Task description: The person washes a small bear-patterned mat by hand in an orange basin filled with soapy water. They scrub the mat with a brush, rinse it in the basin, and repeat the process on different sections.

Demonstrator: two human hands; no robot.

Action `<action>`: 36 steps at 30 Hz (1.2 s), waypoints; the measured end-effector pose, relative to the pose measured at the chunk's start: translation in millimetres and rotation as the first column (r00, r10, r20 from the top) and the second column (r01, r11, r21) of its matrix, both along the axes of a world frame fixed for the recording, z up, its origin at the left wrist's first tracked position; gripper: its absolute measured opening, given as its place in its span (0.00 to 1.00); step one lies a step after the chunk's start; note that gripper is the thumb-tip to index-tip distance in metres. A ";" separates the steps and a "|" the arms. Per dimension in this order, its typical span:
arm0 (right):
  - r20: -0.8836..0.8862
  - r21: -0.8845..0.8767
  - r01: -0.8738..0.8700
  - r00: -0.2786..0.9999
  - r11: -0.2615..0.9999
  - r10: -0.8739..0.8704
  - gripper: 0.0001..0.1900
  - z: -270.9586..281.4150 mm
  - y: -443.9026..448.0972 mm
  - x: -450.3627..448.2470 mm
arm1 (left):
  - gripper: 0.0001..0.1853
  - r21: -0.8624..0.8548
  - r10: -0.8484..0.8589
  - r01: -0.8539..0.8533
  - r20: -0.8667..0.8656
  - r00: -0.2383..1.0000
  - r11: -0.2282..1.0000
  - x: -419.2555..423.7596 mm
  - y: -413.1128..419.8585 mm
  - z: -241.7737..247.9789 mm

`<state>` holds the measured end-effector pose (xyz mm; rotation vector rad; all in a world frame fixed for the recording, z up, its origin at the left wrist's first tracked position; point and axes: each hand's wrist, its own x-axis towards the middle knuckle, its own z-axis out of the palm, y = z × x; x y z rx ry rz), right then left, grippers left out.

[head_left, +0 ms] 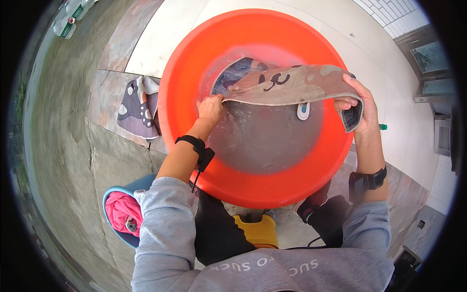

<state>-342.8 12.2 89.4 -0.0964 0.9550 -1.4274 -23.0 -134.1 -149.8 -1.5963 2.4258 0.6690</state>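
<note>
A wet fabric mat (277,85) with brown blotches and a dark cartoon face print stretches between my hands above the water. My left hand (211,109) grips its near edge at the left, low by the water. Higher on the right, my right hand (359,100) has the other end, its fingers partly covered by the curled edge, where a dark speckled underside shows. The mat's far left part dips into the cloudy grey water (266,142) of a large orange-red basin (255,191). Below the mat's edge a white and teal object (303,111) shows; its kind is unclear.
A second patterned mat (135,113) lies folded beside the basin's left side. A blue bucket (124,237) with pink cloth (122,208) stands by my left elbow. A yellow stool (257,230) is between my legs. Plastic bottles (65,27) stand far left; a green cap (383,127) shows at right.
</note>
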 end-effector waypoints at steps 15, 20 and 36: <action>-0.839 0.053 -0.044 0.539 0.998 0.068 0.14 24.2 -4.9 -105.6 | 0.19 -0.705 -0.264 -0.334 -0.595 0.759 0.626 51.8 -39.0 189.1; -0.796 0.417 0.032 0.495 0.908 0.348 0.16 -17.4 71.6 -148.2 | 0.16 -0.477 -0.346 0.182 -0.282 0.895 0.860 83.8 13.4 116.6; -0.853 0.510 0.138 -0.050 0.849 0.520 0.28 -266.4 198.3 -125.4 | 0.19 0.157 -0.345 0.325 0.119 0.931 0.932 75.7 86.9 65.3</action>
